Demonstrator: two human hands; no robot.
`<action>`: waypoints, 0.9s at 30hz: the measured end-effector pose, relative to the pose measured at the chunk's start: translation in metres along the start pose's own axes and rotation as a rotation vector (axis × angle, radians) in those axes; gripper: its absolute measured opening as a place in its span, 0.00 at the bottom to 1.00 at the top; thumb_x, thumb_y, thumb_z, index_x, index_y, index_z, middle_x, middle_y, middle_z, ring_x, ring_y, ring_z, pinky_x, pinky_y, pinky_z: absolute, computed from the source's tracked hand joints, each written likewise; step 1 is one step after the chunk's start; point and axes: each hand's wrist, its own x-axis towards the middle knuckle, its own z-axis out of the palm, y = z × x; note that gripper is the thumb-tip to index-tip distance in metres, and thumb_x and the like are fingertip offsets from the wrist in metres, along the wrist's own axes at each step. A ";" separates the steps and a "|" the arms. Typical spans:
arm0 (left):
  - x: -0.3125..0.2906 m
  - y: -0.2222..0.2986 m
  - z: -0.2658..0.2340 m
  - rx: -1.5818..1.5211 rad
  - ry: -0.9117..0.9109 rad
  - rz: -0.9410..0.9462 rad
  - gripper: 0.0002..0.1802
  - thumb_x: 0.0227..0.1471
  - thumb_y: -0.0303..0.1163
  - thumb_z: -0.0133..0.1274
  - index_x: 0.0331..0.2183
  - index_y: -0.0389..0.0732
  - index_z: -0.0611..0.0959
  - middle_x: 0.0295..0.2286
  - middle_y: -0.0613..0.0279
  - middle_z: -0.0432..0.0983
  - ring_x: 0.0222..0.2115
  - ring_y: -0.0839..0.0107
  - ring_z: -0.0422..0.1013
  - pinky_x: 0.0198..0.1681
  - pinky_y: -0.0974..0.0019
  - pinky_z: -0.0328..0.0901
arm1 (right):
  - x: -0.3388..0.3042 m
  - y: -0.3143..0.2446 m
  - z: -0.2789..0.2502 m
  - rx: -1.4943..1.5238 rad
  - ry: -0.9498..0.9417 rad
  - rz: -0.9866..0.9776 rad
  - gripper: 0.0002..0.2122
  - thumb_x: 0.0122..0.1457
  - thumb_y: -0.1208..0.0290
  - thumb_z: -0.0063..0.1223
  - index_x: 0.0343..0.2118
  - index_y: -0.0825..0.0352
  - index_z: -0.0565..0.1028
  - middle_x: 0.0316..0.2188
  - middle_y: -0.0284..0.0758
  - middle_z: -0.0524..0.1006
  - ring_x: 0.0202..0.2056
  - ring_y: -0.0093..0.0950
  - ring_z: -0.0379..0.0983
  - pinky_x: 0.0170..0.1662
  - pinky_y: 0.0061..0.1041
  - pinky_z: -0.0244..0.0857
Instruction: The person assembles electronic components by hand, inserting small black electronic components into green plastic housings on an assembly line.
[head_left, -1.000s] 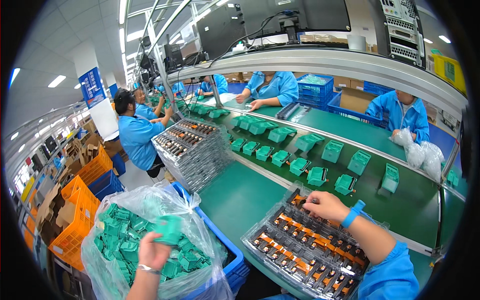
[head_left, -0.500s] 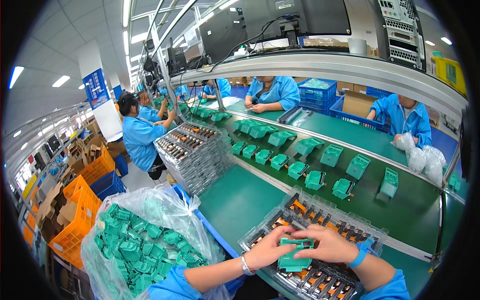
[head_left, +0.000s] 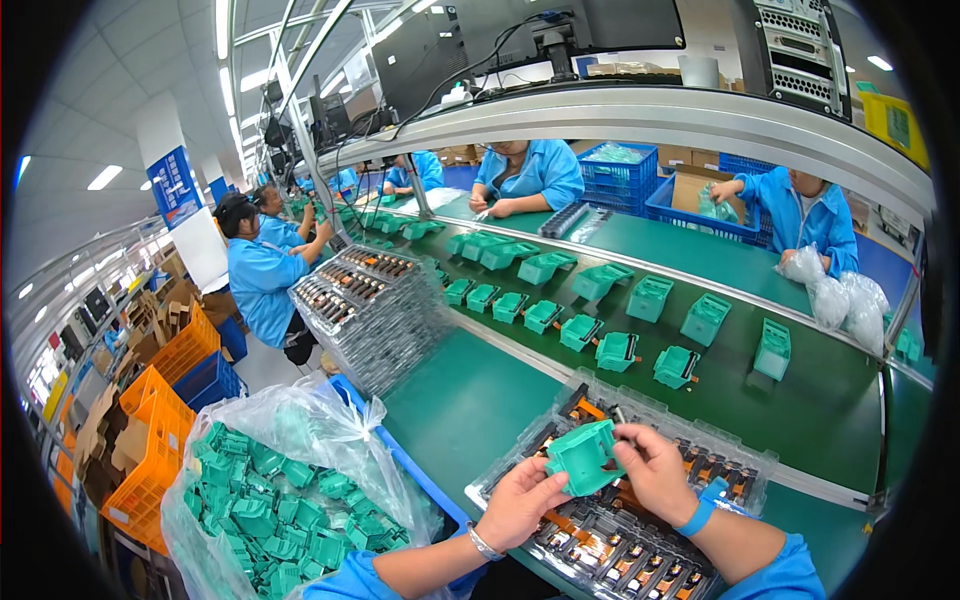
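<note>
A green plastic housing (head_left: 583, 457), tilted with its hollow side toward the right, is held above the clear tray. My left hand (head_left: 522, 503) is closed on its left edge, thumb along the near side. At its right edge my right hand (head_left: 655, 478) is closed, and a small dark part (head_left: 620, 414) sticks up at its fingertips; the fingers hide most of that part. Beneath both hands lies the clear plastic tray (head_left: 755, 466), filled with rows of black and orange components (head_left: 645, 572).
Left of me, a bag-lined blue crate (head_left: 425, 468) holds loose green housings (head_left: 270, 500). Stacked trays (head_left: 370, 310) stand beyond it. Two rows of housings (head_left: 603, 282) sit on the green belt (head_left: 820, 430). A metal frame (head_left: 640, 115) crosses above. Co-workers in blue (head_left: 530, 175) sit opposite.
My hands have drawn apart slightly, and the housing has turned to show its hollow side. The right hand has moved off its top to the right edge. A co-worker at right now lifts a green bag.
</note>
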 end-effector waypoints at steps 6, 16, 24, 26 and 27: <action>0.008 0.004 -0.005 -0.149 0.008 0.104 0.06 0.55 0.23 0.48 0.36 0.35 0.73 0.38 0.57 0.74 0.43 0.66 0.70 0.49 0.58 0.65 | 0.012 -0.026 -0.034 0.396 0.055 0.071 0.16 0.58 0.76 0.47 0.50 0.71 0.62 0.38 0.45 0.76 0.41 0.31 0.74 0.41 0.28 0.70; 0.007 -0.008 -0.007 0.034 0.080 0.165 0.11 0.51 0.22 0.54 0.37 0.36 0.72 0.38 0.58 0.73 0.40 0.71 0.70 0.46 0.66 0.65 | -0.006 -0.030 -0.021 -0.273 0.013 -0.255 0.09 0.47 0.78 0.59 0.34 0.70 0.76 0.27 0.34 0.73 0.27 0.22 0.70 0.31 0.20 0.65; 0.000 -0.012 0.000 0.088 0.031 0.171 0.12 0.49 0.20 0.54 0.38 0.35 0.72 0.38 0.58 0.73 0.40 0.72 0.69 0.46 0.67 0.65 | -0.006 -0.024 -0.021 -0.393 -0.027 -0.141 0.09 0.47 0.76 0.61 0.32 0.72 0.76 0.24 0.34 0.73 0.25 0.21 0.70 0.29 0.19 0.65; -0.001 -0.013 0.002 0.107 0.017 0.204 0.12 0.49 0.20 0.54 0.38 0.35 0.72 0.37 0.58 0.73 0.40 0.72 0.70 0.46 0.67 0.65 | -0.003 -0.019 -0.023 -0.453 -0.071 -0.128 0.09 0.49 0.76 0.60 0.32 0.72 0.75 0.24 0.32 0.73 0.26 0.19 0.70 0.30 0.18 0.66; -0.002 -0.012 0.003 0.106 0.017 0.200 0.12 0.49 0.20 0.54 0.38 0.35 0.72 0.37 0.58 0.73 0.40 0.72 0.70 0.46 0.67 0.65 | -0.002 -0.013 -0.024 -0.453 -0.070 -0.125 0.09 0.49 0.76 0.60 0.32 0.72 0.75 0.24 0.32 0.73 0.26 0.19 0.70 0.30 0.18 0.66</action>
